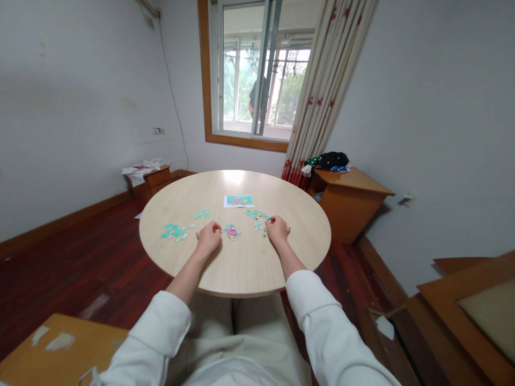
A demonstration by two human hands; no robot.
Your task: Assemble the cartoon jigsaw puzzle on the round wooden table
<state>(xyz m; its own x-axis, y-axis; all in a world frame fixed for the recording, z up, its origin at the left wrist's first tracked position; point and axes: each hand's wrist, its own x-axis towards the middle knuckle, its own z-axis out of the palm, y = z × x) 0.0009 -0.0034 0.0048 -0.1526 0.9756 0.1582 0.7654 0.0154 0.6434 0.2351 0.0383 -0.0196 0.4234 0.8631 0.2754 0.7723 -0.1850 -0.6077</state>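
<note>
Over the round table are the left hand and right hand, fingers curled; from where I stand, I can't tell whether either pinches anything. Loose puzzle pieces flank a small pink puzzle patch between the hands.

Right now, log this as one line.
left hand: beside pink puzzle cluster; right hand: at loose pieces; picture sheet: beyond both hands; grips: unclear

The sliding window is set in a wooden frame; a patterned curtain hangs at its right side. A wooden cabinet supports piled cloth. A low drawer unit supports papers
</note>
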